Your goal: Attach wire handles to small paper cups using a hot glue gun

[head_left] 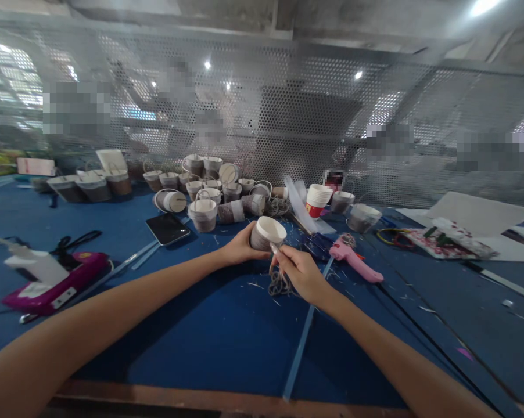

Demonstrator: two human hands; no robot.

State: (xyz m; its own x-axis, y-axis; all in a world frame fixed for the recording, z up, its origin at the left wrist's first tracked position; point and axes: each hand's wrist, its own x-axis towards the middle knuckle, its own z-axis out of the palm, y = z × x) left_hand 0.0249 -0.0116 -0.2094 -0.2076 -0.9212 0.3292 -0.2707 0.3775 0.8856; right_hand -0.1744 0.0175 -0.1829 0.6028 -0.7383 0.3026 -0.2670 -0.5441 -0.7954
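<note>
Left hand (244, 244): curled around the cord-wrapped cup (262, 238), tilted over the blue table (201, 337).
Right hand (303, 273): bent fingers at the cup's near wall; cannot tell whether pinching cord.
Loose cord (277, 284): probably best fed taut, pressed snug against the last turn.
Cup interior: white, no contents seen.
Paper cups (318, 201): 1 nested stack.
Wrapped baskets (203, 216): behind, some upright, some sideways.

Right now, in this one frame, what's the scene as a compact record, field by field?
Left hand: holds a cord-wrapped cup, white mouth up
Right hand: fingers at the cup's near side; exact grip unclear
Below right hand: loose cord
Right: pink glue gun
Left: black phone, purple power strip
Beyond: wrapped cups with handles, red-and-white cup stack
Surface: blue tabletop
</note>
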